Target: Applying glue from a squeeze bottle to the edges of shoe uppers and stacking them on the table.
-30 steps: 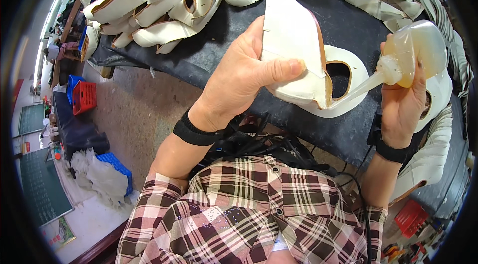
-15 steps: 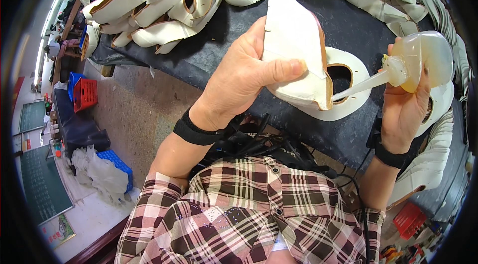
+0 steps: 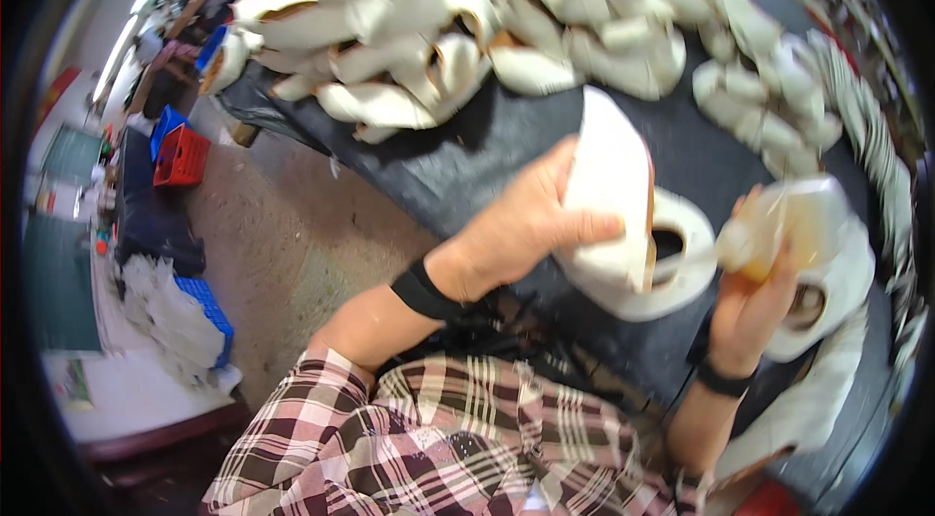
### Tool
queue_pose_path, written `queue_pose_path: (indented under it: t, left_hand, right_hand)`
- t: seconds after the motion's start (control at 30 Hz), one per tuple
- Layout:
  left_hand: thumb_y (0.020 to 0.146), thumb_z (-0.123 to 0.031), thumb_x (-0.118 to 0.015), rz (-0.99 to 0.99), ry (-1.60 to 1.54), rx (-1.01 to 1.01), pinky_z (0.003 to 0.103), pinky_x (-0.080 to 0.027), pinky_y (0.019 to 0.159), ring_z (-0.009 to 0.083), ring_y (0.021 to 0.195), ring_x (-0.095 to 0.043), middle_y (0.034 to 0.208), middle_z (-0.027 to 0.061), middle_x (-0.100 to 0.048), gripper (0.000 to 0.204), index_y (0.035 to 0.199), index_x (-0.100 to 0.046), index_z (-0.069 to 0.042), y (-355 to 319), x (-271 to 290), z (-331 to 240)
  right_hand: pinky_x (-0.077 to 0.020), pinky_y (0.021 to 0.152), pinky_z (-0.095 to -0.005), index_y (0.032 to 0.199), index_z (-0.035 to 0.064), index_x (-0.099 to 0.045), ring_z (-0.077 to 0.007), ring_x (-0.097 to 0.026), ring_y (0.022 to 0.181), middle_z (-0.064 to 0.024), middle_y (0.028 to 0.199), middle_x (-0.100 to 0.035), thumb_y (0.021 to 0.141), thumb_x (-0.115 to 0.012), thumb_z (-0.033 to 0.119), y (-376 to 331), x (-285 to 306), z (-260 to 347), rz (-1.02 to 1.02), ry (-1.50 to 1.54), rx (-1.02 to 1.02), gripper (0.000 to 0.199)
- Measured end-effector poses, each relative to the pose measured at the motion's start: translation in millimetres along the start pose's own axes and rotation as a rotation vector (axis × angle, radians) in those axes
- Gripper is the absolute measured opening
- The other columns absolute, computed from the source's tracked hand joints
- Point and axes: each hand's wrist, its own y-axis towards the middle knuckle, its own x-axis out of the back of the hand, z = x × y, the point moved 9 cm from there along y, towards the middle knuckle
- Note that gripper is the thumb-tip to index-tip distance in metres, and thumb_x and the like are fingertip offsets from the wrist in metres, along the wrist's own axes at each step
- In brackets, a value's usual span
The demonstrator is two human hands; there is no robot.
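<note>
My left hand [image 3: 521,224] is closed round a white shoe upper [image 3: 609,180] with a tan inner side, its thumb pressed on the near face. The upper is held up over the black-covered table. In my right hand [image 3: 748,312] is a translucent squeeze bottle [image 3: 794,224] with yellowish liquid inside. The bottle lies tilted on its side, and its cap end points left toward the upper. Its nozzle is smeared by motion, so I cannot tell whether the tip touches. Behind the held upper, another white upper [image 3: 693,287] with an oval opening lies on the table.
A heap of white uppers [image 3: 360,19] covers the table's far left, with more along the back. A long overlapping row [image 3: 857,107] curves down the right edge. More uppers [image 3: 813,414] lie near my right arm. On the left stand a red crate [image 3: 181,157] and a blue basket [image 3: 206,312].
The view has shifted, so the table and both hands sit lower in it and more of the heaps shows. The upper and bottle stay in my hands; the upper looks more edge-on.
</note>
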Motion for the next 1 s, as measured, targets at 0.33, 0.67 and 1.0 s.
queue_pose_path:
  t: [0.33, 0.67, 1.0]
  left_hand:
    - [0.073, -0.014, -0.06, 0.059, -0.442, 0.003, 0.026, -0.039, 0.081, 0.0128, 0.088, -0.051, 0.094, 0.0041, -0.052, 0.041, 0.108, -0.041, -0.003, -26.9, -12.9, -31.6]
    - [0.082, -0.021, -0.045, 0.286, -0.456, -0.627, 0.031, -0.048, 0.07, 0.0201, 0.075, -0.058, 0.085, 0.0119, -0.058, 0.03, 0.099, -0.05, 0.003, -74.3, 41.3, -264.8]
    - [0.079, -0.013, -0.047, 0.192, -0.644, -0.719, 0.035, -0.046, 0.077, 0.0213, 0.08, -0.058, 0.088, 0.0108, -0.059, 0.019, 0.091, -0.052, 0.001, 1.8, 241.6, -408.8]
  right_hand:
    - [-0.0427, 0.043, -0.0193, 0.106, -0.0003, -0.047, -0.0124, -0.05, 0.054, -0.0058, 0.076, -0.054, 0.077, -0.053, 0.031, -20.1, 1.3, -7.0, -0.113, 0.027, -0.282, 0.043]
    - [-0.0496, 0.053, -0.0282, 0.11, 0.0006, -0.043, -0.0221, -0.056, 0.072, -0.0142, 0.091, -0.055, 0.081, -0.043, 0.038, 1.4, -27.4, -65.2, 0.074, 0.254, -0.528, 0.047]
    - [-0.0353, 0.042, -0.0197, 0.091, 0.008, -0.047, -0.0105, -0.042, 0.051, 0.0003, 0.069, -0.047, 0.082, -0.042, 0.037, -37.2, -92.0, -108.3, -0.093, 0.122, -0.49, 0.031]
